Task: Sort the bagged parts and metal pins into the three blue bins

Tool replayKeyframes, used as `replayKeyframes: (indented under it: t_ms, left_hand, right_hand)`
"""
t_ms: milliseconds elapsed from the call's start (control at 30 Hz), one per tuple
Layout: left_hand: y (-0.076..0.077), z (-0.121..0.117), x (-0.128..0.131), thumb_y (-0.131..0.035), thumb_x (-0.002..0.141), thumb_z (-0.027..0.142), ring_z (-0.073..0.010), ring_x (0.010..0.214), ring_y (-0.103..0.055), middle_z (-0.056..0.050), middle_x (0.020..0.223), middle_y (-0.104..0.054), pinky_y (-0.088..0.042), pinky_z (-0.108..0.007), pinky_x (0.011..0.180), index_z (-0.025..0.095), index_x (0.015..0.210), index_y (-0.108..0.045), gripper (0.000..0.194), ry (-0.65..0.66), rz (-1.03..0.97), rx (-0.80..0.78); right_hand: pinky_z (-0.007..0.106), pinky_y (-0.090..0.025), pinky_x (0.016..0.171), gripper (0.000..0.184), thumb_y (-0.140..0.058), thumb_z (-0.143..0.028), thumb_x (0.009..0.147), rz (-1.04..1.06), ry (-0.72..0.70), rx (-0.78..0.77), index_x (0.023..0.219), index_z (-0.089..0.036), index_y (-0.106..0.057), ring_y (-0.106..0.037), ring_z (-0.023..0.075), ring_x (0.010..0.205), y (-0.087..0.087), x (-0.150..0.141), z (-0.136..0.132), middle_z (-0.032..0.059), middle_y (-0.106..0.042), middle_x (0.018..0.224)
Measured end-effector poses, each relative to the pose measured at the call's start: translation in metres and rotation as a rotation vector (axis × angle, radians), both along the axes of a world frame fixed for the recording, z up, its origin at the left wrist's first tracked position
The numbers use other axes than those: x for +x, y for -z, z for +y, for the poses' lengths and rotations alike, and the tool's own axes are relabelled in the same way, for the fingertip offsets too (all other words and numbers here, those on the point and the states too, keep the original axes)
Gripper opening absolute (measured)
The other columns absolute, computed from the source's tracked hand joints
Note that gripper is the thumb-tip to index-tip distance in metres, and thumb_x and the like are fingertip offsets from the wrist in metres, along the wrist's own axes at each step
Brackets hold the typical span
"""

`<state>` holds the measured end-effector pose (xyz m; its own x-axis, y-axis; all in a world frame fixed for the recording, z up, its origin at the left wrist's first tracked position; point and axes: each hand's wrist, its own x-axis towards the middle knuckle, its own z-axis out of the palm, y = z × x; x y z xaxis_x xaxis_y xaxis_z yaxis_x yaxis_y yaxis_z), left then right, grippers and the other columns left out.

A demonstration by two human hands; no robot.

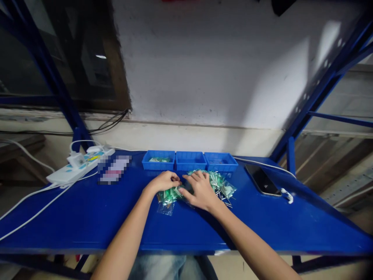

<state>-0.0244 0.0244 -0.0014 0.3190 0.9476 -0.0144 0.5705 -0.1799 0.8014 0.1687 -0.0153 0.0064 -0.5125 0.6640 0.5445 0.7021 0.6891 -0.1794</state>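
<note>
Currently, through the head camera, I look down on a blue workbench (96, 221) with two bare hands at work, and I take the gap between them as the centre of my clock, with the wall (198, 74) at twelve. My left hand (163, 181) has its fingers curled in close to the thumb, over a small heap of clear plastic packets (168, 197) just toward eight o'clock; whether it pinches one, I cannot tell. My right hand (201, 191) is palm down with fingers spread and the thumb wide, resting at the near-left edge of a larger packet pile (219, 179) at three o'clock. Both groups show green and pale contents inside the plastic, and thin metal pins (226, 201) stick out at the pile's near side.

Three blue bins stand side by side beyond the hands: the left bin (159, 166) at eleven, with green packets in it, the middle bin (190, 166) near twelve, and the right bin (223, 168) at two. Well out at three lie a dark-screened smartphone (264, 181) and, just beside its near corner, white earphones (288, 195). Between nine and ten I see a white power strip (65, 174) with plugs in it, and nearer the hands a pixelated item (115, 170).
</note>
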Motion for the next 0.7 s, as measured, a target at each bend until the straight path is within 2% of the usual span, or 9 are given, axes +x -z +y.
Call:
replayKeyframes:
  t_ms: [67, 167, 233, 300, 367, 433, 533, 633, 700]
  left_hand:
    - [-0.001, -0.001, -0.003, -0.063, 0.066, 0.03, -0.0175, 0.067, -0.059, -0.002, 0.068, -0.064, -0.043, -0.025, 0.061, 0.017, 0.077, -0.064, 0.017, 0.035, -0.062, -0.006]
    - [-0.007, -0.001, 0.0, -0.062, 0.067, 0.026, -0.0127, 0.059, -0.053, 0.002, 0.064, -0.057, -0.04, -0.023, 0.057, 0.016, 0.074, -0.06, 0.012, -0.003, -0.139, 0.109]
    - [-0.013, -0.001, 0.005, -0.061, 0.07, 0.024, -0.0111, 0.059, -0.05, 0.003, 0.065, -0.054, -0.039, -0.022, 0.058, 0.016, 0.079, -0.059, 0.012, -0.053, -0.212, 0.243]
    - [-0.018, -0.002, 0.013, -0.056, 0.075, 0.022, -0.0109, 0.062, -0.049, 0.003, 0.067, -0.051, -0.039, -0.022, 0.06, 0.016, 0.089, -0.06, 0.015, -0.178, -0.301, 0.448]
    - [-0.021, -0.005, 0.023, -0.052, 0.081, 0.022, -0.0114, 0.065, -0.049, 0.002, 0.071, -0.051, -0.04, -0.023, 0.063, 0.017, 0.097, -0.06, 0.019, -0.331, -0.33, 0.674]
    - [-0.021, -0.01, 0.033, -0.051, 0.084, 0.022, -0.0122, 0.069, -0.05, 0.0, 0.077, -0.053, -0.042, -0.024, 0.068, 0.018, 0.102, -0.059, 0.02, -0.39, -0.278, 0.831]
    - [-0.016, -0.016, 0.044, -0.052, 0.083, 0.016, -0.0142, 0.075, -0.052, -0.001, 0.08, -0.057, -0.043, -0.028, 0.076, 0.02, 0.103, -0.058, 0.022, -0.29, -0.132, 0.914]
    - [-0.013, -0.019, 0.048, -0.05, 0.082, 0.012, -0.016, 0.08, -0.054, -0.003, 0.083, -0.06, -0.043, -0.031, 0.08, 0.02, 0.1, -0.058, 0.021, -0.211, -0.037, 0.904]
    - [-0.014, -0.02, 0.048, -0.05, 0.082, 0.013, -0.0168, 0.083, -0.055, -0.003, 0.085, -0.061, -0.044, -0.032, 0.081, 0.02, 0.097, -0.059, 0.018, -0.188, -0.04, 0.87]
  right_hand:
    - [0.046, -0.029, 0.086, 0.044, -0.054, -0.048, 0.081, -0.053, -0.04, -0.004, 0.115, -0.02, -0.057, -0.046, 0.0291, 0.1, 0.005, -0.005, -0.004, 0.0115, -0.063, 0.096]
    - [0.044, -0.032, 0.084, 0.042, -0.054, -0.039, 0.082, 0.015, -0.057, -0.04, 0.118, -0.018, -0.054, -0.048, 0.0272, 0.097, 0.012, -0.009, -0.002, 0.0111, -0.063, 0.095]
    - [0.038, -0.037, 0.078, 0.043, -0.051, -0.037, 0.083, 0.206, -0.048, -0.124, 0.121, -0.017, -0.051, -0.052, 0.0226, 0.086, 0.012, -0.011, 0.004, 0.008, -0.062, 0.087]
    - [0.031, -0.04, 0.067, 0.044, -0.049, -0.041, 0.084, 0.478, -0.02, -0.253, 0.121, -0.016, -0.05, -0.053, 0.0171, 0.07, 0.007, -0.014, 0.013, 0.0022, -0.059, 0.074]
    - [0.026, -0.039, 0.057, 0.044, -0.046, -0.048, 0.084, 0.735, -0.015, -0.423, 0.114, -0.017, -0.052, -0.049, 0.0134, 0.056, -0.002, -0.018, 0.025, -0.0024, -0.054, 0.063]
    - [0.023, -0.035, 0.048, 0.044, -0.044, -0.055, 0.081, 0.943, -0.055, -0.624, 0.102, -0.017, -0.056, -0.046, 0.0114, 0.048, -0.012, -0.024, 0.037, -0.0039, -0.052, 0.057]
    - [0.022, -0.034, 0.043, 0.039, -0.054, -0.053, 0.072, 1.17, -0.12, -0.813, 0.08, -0.016, -0.057, -0.045, 0.01, 0.044, -0.021, -0.032, 0.052, -0.0037, -0.051, 0.053]
    - [0.024, -0.04, 0.048, 0.032, -0.062, -0.044, 0.063, 1.246, -0.128, -0.819, 0.076, -0.015, -0.057, -0.05, 0.0111, 0.048, -0.02, -0.033, 0.061, -0.0026, -0.054, 0.055]
    - [0.025, -0.042, 0.05, 0.031, -0.062, -0.041, 0.06, 1.25, -0.121, -0.797, 0.077, -0.015, -0.058, -0.051, 0.0117, 0.049, -0.017, -0.03, 0.063, -0.0019, -0.056, 0.056]
